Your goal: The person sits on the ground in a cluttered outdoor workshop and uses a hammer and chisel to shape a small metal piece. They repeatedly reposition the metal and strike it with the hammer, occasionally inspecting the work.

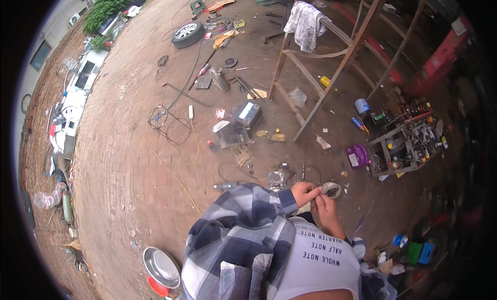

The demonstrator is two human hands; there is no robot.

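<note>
The brick ground (pixel 114 155) carries everything. Toward its far right corner stands a tall brown ladder (pixel 346 57), a pale cloth (pixel 306 28) draped over it. A car wheel (pixel 188 34) lies near the far edge. By the right edge sits a metal crate (pixel 383 172) packed with tools, and a shiny basin (pixel 163 264) lies toward the near left corner. A dark battery (pixel 249 113) stands around the middle, well apart from the purple jug (pixel 358 156) just beside the crate.

The left hand (pixel 304 193) and right hand (pixel 326 213) meet above the ground's near part, fingers curled and tips together, pinching a small piece (pixel 317 191) too tiny to identify. Below them, a silvery metal part (pixel 276 180) lies to the left and a pale round container (pixel 337 191) to the right.
</note>
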